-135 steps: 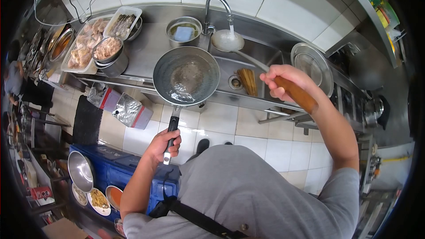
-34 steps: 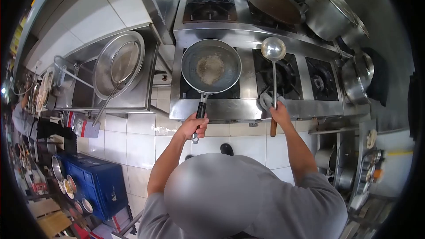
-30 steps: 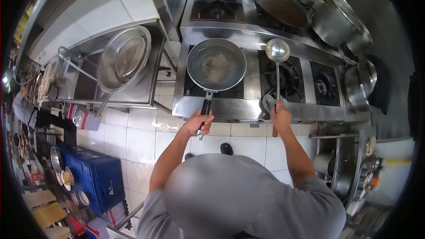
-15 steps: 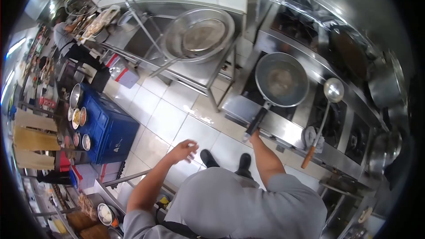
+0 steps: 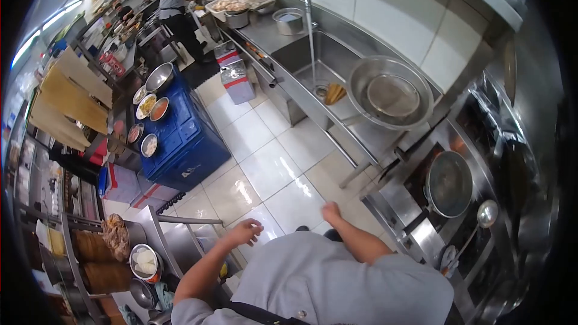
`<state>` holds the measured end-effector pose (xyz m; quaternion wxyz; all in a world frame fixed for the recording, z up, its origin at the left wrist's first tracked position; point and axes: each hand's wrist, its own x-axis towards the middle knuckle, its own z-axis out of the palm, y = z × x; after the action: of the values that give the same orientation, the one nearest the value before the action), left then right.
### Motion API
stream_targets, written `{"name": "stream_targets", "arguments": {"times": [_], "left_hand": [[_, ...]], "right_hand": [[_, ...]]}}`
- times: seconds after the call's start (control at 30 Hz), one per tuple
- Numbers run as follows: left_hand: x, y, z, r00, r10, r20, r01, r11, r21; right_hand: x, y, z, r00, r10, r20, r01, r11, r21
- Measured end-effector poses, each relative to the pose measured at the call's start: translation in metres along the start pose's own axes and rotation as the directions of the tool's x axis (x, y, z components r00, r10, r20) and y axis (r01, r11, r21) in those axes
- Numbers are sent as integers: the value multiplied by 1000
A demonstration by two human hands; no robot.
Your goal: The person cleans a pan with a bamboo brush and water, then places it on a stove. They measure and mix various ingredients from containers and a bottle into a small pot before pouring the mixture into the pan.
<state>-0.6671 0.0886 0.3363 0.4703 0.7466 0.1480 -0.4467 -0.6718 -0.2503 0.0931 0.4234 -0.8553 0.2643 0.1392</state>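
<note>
My left hand (image 5: 245, 233) hovers in front of my body, fingers loosely bent and apart, holding nothing. Further right, my right hand (image 5: 330, 211) is in the air over the floor tiles, its fingers curled in, and nothing shows in it. To its right, a wok-like pan (image 5: 451, 182) with cloudy liquid sits on the stove (image 5: 425, 238), its dark handle pointing toward me. A long-handled ladle (image 5: 487, 213) lies beside the pan. Both hands are apart from the pan and ladle.
Ahead is a sink (image 5: 325, 54) with a large metal basin (image 5: 391, 119) on its right side. A blue crate (image 5: 195, 144) bearing several bowls stands left. A shelf rack (image 5: 153, 235) is close on my left. Another person (image 5: 175, 0) works at the far counter.
The view has turned left, so the stove sits further right. My right hand has come away from the pan's handle and its fingers are curled. My left hand stays raised.
</note>
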Motion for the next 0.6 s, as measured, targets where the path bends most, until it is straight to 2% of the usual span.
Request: {"name": "stream_targets", "arguments": {"times": [0.03, 0.07, 0.1, 0.13, 0.17, 0.27, 0.3, 0.33, 0.37, 0.4, 0.43, 0.47, 0.5, 0.53, 0.57, 0.6], "left_hand": [[3, -2, -1, 1000, 23, 21, -24, 999, 47], [5, -2, -3, 998, 47, 42, -51, 994, 96], [2, 4, -2, 998, 63, 32, -67, 989, 134], [1, 8, -4, 997, 77, 29, -80, 989, 124], [1, 11, -6, 989, 144, 18, -145, 979, 140], [-31, 43, -24, 963, 268, -36, -262, 957, 122], [-47, 49, -35, 956, 288, -55, -283, 955, 85], [-65, 53, -51, 962, 268, -59, -260, 958, 124], [-85, 59, -69, 965, 252, -67, -239, 957, 163], [-111, 64, -85, 973, 229, -17, -227, 970, 87], [-137, 66, -96, 976, 214, 27, -215, 977, 7], [-157, 60, -103, 962, 257, 90, -253, 966, -46], [-175, 55, -104, 942, 299, 151, -286, 953, -104], [-193, 61, -100, 937, 276, 216, -230, 949, -216], [-202, 69, -93, 932, 240, 273, -101, 893, -439], [-204, 64, -82, 941, 232, 244, -77, 854, -515]], "right_hand": [[22, -52, 14, 973, -194, 128, 198, 980, -18], [14, -138, -8, 905, -373, 204, 383, 924, -9], [32, -196, -2, 795, -594, 123, 596, 803, 29], [54, -255, 7, 728, -685, 12, 674, 719, 170], [49, -329, -22, 722, -690, 41, 687, 723, 67], [123, -474, -40, 648, -757, -89, 750, 613, 249], [138, -512, -68, 636, -768, -79, 772, 632, 69], [157, -534, -96, 639, -767, -55, 768, 641, -13], [191, -555, -122, 727, -682, 82, 679, 696, -235], [199, -566, -172, 766, -588, 261, 643, 691, -330], [200, -572, -219, 831, -479, 283, 556, 716, -422], [205, -583, -260, 879, -302, 370, 477, 583, -658], [240, -578, -288, 915, -261, 308, 404, 610, -682], [308, -558, -302, 945, -268, 186, 324, 702, -635], [335, -536, -320, 963, -270, 12, 259, 908, -330], [390, -526, -339, 988, -147, 39, 152, 946, -287]]}}
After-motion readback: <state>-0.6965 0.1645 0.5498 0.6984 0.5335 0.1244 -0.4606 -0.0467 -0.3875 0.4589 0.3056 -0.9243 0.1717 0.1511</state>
